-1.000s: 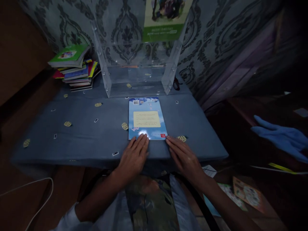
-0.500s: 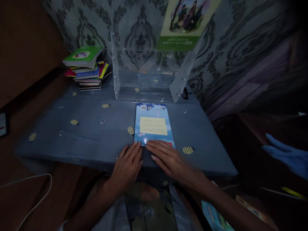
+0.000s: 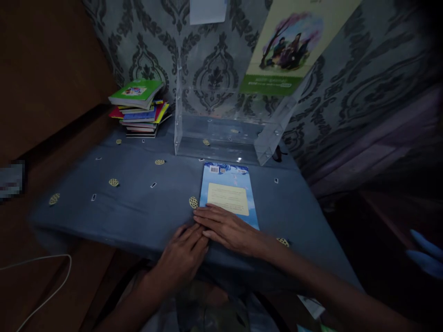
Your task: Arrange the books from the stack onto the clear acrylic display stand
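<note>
Resting across the book's (image 3: 226, 196) near left corner, your right hand (image 3: 230, 230) lies flat in the head view, fingers straight and close together, probably to steady the cover by light pressure rather than a grip. Your left hand (image 3: 185, 251) is open too, fingers loosely extended and clasping nothing; its tips meet the right's at that corner, though whether they touch the book cannot be told. The book lies flat on the bench (image 3: 131, 203), back cover up, just in front of the clear rack (image 3: 273, 138), a spot that likely suits an easy reach. Beyond to the left, the stack (image 3: 141, 115) leans unevenly, its wide green book (image 3: 138, 92) overhanging smaller ones.
</note>
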Demonstrator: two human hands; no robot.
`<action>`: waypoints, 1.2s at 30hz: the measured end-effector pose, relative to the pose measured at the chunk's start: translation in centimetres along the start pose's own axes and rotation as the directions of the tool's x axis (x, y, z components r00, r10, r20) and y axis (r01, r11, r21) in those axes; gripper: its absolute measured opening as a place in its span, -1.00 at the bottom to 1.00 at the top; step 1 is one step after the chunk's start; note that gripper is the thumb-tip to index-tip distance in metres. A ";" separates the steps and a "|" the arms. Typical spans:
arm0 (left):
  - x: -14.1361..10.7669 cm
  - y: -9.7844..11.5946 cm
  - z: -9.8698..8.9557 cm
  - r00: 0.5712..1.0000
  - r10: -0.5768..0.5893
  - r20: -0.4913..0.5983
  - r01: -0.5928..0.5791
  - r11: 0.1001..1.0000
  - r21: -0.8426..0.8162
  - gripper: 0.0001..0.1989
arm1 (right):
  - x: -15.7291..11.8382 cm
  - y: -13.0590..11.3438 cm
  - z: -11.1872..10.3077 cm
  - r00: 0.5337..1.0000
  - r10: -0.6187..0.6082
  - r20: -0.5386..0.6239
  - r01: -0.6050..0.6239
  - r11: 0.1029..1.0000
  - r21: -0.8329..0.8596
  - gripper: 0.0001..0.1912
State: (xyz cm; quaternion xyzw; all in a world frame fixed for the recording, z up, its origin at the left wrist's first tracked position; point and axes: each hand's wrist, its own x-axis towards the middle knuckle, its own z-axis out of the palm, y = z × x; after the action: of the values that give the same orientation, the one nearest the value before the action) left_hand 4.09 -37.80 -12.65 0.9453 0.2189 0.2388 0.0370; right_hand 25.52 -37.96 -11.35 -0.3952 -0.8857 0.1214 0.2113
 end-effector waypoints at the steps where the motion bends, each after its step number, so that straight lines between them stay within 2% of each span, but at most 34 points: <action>1: 0.0 0.0 0.0 1.000 0.000 -0.009 0.000 1.000 0.005 -0.71 | 0.2 0.4 -0.1 1.000 -0.010 -0.004 0.010 1.000 0.000 -0.57; 5: 0.1 -0.2 0.2 1.000 0.005 -0.015 -0.005 1.000 0.018 -0.69 | 0.9 2.3 -0.8 1.000 -0.025 -0.011 0.026 1.000 0.006 -0.59; 11: 0.5 -0.5 0.0 0.999 0.030 -0.039 -0.029 0.999 0.014 -0.69 | 2.2 6.0 -1.7 0.998 0.024 0.066 -0.022 0.999 -0.024 -0.58; 17: 1.0 -0.5 -0.1 0.994 0.044 -0.104 -0.043 0.999 0.006 -0.72 | 3.8 9.7 -2.2 0.997 0.070 0.013 -0.069 0.997 -0.034 -0.57; 22: 1.5 -0.5 -0.3 0.993 0.042 -0.114 -0.040 0.999 0.018 -0.73 | 5.0 12.3 -2.7 0.994 0.107 -0.029 -0.108 0.993 -0.044 -0.56; 25: 1.8 -0.5 -0.5 0.994 0.040 -0.105 -0.038 0.999 0.014 -0.73 | 5.4 13.1 -2.8 0.987 0.149 -0.054 -0.153 0.986 -0.067 -0.56; 29: 2.1 -1.0 -0.5 0.999 0.030 -0.042 -0.030 1.000 -0.002 -0.72 | 5.7 13.1 -2.5 0.977 0.196 -0.080 -0.204 0.973 -0.107 -0.56; 36: 4.3 -3.5 0.8 0.996 0.001 0.093 -0.005 0.999 0.044 -0.63 | 5.5 13.0 -2.1 0.972 0.188 -0.143 -0.205 0.972 -0.115 -0.59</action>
State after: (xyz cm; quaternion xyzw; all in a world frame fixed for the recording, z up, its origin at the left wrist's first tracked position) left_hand 6.43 -32.74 -12.10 0.9563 0.2206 0.1901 0.0260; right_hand 31.68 -25.19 -12.89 -0.5009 -0.8324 0.0582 0.2298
